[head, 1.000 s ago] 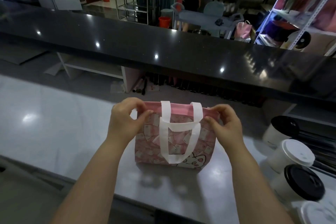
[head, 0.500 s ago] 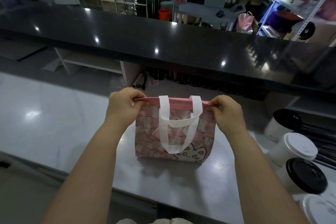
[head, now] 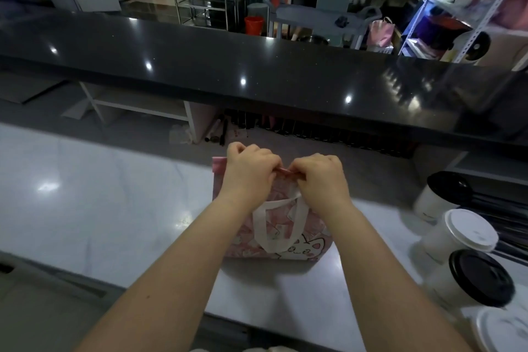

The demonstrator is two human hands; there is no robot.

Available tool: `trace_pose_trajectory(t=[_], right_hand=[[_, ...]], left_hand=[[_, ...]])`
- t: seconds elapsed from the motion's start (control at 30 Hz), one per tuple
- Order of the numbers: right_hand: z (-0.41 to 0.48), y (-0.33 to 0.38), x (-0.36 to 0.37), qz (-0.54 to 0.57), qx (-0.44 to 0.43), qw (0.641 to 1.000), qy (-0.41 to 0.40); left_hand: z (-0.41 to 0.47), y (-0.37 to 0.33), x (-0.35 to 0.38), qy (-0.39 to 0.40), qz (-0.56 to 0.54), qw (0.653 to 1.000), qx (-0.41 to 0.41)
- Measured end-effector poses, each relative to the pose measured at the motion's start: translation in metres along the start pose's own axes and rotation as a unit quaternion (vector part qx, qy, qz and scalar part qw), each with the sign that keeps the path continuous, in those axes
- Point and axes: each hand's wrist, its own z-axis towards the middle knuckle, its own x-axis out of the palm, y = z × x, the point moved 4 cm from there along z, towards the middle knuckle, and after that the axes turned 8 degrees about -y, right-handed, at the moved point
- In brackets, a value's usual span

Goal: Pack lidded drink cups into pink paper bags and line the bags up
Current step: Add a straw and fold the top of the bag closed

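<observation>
We see a pink paper bag (head: 288,240) with a matt printed face and flat white handles (head: 281,226); the pale surface (head: 100,203) under it looks like polished stone, glossy with light spots; the raised black ledge (head: 257,74) is glossy and speckled; the white cups (head: 437,240) look matt, their lids (head: 481,277) smooth plastic

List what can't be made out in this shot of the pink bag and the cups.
- Pink cartoon-print paper bag, head view: its mouth sits under the left hand and right hand, so its contents are hidden.
- White-lidded cup at the bottom right corner: cut off by the frame edge.
- Far black-lidded white cup: any print on it is too dim and small to read.
</observation>
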Motion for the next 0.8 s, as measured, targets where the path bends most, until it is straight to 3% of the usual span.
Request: trace_pose_trajectory(t=[0.17, 0.3, 0.47, 0.6, 0.73, 0.8], right_hand=[[-0.003, -0.005, 0.004, 0.013, -0.009, 1.000, -0.014], [0.000, -0.026, -0.002, 0.033, 0.052, 0.998, 0.015], [0.000, -0.024, 0.004, -0.015, 0.039, 0.999, 0.001], [-0.001, -0.044, -0.003, 0.112, 0.079, 0.990, 0.030], [-0.011, -0.062, -0.007, 0.248, 0.120, 0.957, 0.088], [-0.013, -0.067, -0.004, 0.237, 0.127, 0.960, 0.079]], left_hand=[[-0.003, 0.006, -0.003, -0.028, -0.015, 0.999, 0.004], [-0.006, 0.033, -0.015, -0.030, -0.025, 0.998, -0.041], [-0.005, 0.028, -0.016, -0.046, -0.026, 0.997, -0.055], [-0.014, 0.039, -0.021, -0.088, -0.041, 0.995, -0.005], [-0.029, 0.065, -0.022, -0.045, -0.110, 0.993, -0.010], [-0.031, 0.067, -0.020, -0.047, -0.117, 0.992, -0.016]])
